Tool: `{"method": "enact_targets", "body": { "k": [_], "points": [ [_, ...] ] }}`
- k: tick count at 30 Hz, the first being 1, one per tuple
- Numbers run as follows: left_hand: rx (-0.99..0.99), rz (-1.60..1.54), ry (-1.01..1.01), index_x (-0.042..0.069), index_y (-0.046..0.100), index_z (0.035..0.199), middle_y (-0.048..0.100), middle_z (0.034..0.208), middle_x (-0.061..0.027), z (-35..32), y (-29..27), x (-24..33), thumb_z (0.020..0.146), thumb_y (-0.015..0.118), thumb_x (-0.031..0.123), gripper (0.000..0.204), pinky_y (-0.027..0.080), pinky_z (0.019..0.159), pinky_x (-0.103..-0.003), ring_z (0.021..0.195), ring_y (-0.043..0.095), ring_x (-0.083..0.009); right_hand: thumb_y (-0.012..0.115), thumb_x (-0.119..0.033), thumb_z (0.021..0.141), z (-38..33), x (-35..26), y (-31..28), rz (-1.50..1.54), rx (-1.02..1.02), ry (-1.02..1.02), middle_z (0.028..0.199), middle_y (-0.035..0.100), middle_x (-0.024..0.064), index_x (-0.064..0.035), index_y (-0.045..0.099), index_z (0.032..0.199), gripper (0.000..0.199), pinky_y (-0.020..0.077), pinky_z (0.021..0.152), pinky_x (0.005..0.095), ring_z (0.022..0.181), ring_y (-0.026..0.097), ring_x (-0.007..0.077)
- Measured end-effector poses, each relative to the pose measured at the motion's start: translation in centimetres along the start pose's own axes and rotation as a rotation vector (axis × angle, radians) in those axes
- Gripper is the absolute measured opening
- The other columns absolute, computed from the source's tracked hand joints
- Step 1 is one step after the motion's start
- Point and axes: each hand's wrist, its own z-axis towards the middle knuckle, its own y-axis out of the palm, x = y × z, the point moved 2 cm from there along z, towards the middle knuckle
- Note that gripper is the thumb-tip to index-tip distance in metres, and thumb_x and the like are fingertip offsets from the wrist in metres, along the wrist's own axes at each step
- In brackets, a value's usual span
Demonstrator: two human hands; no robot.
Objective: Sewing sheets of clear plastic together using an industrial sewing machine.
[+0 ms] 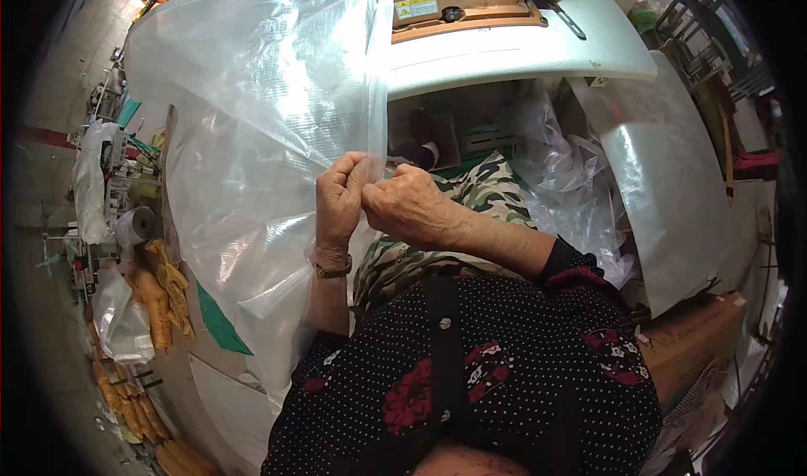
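Observation:
A large clear plastic bag (252,114) hangs in front of me, stretching from the table top down over my left side. My left hand (340,200) pinches its right edge, fingers closed on the film. My right hand (407,207) is fisted against the left one, gripping the same edge of the bag. A watch sits on my left wrist. Below my hands lies camouflage-patterned fabric (483,192) over my lap.
A white sewing table (521,51) with an orange-tan machine (458,1) stands ahead. More crumpled clear plastic (563,173) and a white woven sheet (672,190) lie at the right. Orange-yellow bundles (160,295) and machinery (118,156) line the floor at the left. A cardboard box (693,341) sits lower right.

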Motion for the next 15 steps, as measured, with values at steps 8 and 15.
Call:
{"method": "enact_targets", "body": {
  "k": [8,15],
  "points": [
    [0.045,0.038,0.0,-0.002,0.063,0.094,0.057,0.076,0.0007,-0.43,0.34,0.5,0.1,0.056,0.015,0.019,0.044,0.064,-0.022,0.072,0.049,-0.0061,0.067,-0.012,0.08,-0.17,0.2,0.39,0.011,0.03,-0.011,0.056,0.052,0.0055,-0.0076,0.051,0.068,0.021,0.0408,0.055,0.0347,0.047,0.05,0.0205],
    [0.022,0.001,-0.018,-0.002,0.063,0.094,0.057,0.077,0.0032,-0.28,-0.31,0.21,0.099,0.058,0.013,0.016,0.043,0.064,-0.021,0.073,0.049,-0.0047,0.065,-0.014,0.081,0.35,-0.15,-0.03,-0.066,0.012,-0.091,0.059,0.055,0.0048,-0.0084,0.052,0.067,0.02,0.0418,0.058,0.0357,0.051,0.053,0.0204]
  ]
}}
